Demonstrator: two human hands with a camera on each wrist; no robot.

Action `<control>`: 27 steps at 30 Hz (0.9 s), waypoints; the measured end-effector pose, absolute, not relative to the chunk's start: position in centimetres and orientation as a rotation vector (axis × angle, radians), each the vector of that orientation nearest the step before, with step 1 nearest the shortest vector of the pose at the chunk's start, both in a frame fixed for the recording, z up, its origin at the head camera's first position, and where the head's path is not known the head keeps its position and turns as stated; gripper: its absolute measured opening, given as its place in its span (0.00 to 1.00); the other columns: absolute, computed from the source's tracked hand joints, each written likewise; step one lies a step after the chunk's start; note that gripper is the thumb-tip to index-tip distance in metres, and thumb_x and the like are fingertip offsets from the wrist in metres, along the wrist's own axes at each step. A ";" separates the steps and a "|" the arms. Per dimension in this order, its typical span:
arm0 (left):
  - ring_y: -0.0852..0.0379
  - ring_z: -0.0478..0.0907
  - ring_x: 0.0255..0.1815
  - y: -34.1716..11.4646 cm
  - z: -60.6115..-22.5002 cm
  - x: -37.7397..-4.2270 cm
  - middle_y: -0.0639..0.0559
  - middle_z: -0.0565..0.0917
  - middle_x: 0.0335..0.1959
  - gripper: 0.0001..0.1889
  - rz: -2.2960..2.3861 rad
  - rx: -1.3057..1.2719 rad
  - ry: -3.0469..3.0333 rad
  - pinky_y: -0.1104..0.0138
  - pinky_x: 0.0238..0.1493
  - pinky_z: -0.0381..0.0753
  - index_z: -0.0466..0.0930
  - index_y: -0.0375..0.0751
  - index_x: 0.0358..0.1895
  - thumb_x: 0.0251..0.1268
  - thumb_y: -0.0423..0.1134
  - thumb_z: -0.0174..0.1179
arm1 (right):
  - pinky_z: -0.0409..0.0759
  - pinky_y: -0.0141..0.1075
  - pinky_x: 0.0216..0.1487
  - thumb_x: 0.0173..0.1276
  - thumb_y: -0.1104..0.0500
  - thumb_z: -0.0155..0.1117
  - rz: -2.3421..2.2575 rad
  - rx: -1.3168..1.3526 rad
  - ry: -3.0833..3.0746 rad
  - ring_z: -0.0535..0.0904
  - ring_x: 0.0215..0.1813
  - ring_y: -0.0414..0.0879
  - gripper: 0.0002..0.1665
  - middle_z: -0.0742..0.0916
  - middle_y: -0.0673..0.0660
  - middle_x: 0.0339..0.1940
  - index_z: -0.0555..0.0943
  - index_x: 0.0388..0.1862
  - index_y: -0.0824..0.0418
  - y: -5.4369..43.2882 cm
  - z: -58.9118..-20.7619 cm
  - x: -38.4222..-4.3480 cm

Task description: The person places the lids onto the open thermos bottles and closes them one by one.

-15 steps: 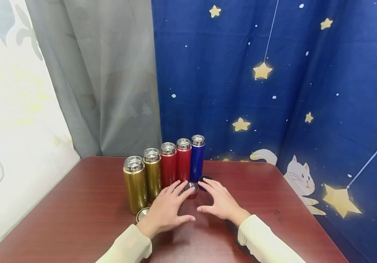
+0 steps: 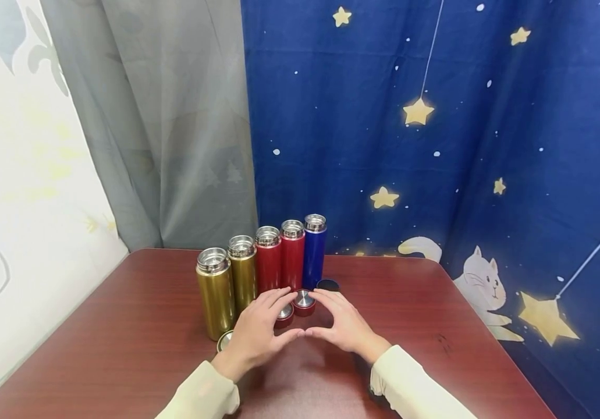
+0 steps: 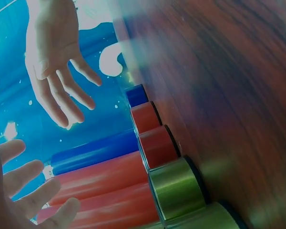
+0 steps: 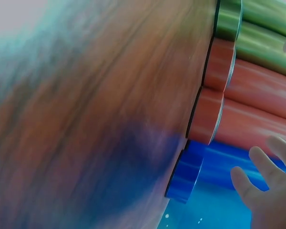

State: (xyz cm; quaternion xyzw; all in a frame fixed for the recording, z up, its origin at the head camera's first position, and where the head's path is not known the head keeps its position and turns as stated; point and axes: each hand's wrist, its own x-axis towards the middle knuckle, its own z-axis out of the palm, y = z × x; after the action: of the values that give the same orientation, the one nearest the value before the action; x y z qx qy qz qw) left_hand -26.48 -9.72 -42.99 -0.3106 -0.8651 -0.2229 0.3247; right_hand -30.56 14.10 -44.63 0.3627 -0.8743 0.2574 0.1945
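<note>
My left hand [image 2: 259,330] and right hand [image 2: 345,327] hover over a row of bottle lids, fingers spread and holding nothing. Their thumb tips meet or nearly meet in the head view. Between the hands show two red lids [image 2: 304,302] with silver tops; a dark-topped blue lid [image 2: 328,285] lies beyond my right fingertips. One gold lid [image 3: 178,188] is hidden behind my left hand in the head view, another gold lid [image 2: 224,340] peeks out beside it. Behind the lids stand two gold bottles [image 2: 216,299], two red bottles [image 2: 292,256] and a blue bottle [image 2: 314,253], all uncapped and upright.
The reddish-brown wooden table [image 2: 409,326] extends to both sides of the bottles. Past its far edge hang a grey curtain [image 2: 200,116] and a blue star-patterned curtain [image 2: 341,116]. A pale patterned surface [image 2: 32,192] borders the left side.
My hands have drawn together until the thumb tips nearly meet, the right shifting slightly left. A second red lid has come into view between them. Bottles and lids stay in place.
</note>
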 end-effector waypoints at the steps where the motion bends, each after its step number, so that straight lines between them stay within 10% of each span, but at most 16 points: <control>1: 0.53 0.71 0.64 -9.8 -43.0 -26.5 0.52 0.76 0.63 0.35 -0.593 -0.808 -2.256 0.54 0.60 0.74 0.75 0.49 0.64 0.57 0.64 0.63 | 0.71 0.55 0.63 0.56 0.30 0.67 0.730 1.029 -2.435 0.69 0.68 0.53 0.48 0.76 0.58 0.66 0.73 0.68 0.56 14.0 -44.6 -30.5; 27: 0.60 0.79 0.46 -11.6 -43.0 -26.1 0.56 0.83 0.46 0.22 -1.078 -0.576 -2.154 0.56 0.46 0.81 0.81 0.47 0.54 0.55 0.44 0.71 | 0.75 0.41 0.60 0.55 0.39 0.74 0.949 1.144 -2.341 0.73 0.63 0.46 0.43 0.79 0.50 0.63 0.74 0.66 0.58 10.2 -44.9 -29.6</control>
State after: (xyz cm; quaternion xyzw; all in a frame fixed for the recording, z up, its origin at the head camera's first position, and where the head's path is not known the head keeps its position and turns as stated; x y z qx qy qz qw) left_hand -26.12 -11.58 -43.00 -0.2198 -0.8220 -0.4114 0.3267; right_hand -29.59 10.23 -44.91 0.4056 -0.8299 0.3365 0.1832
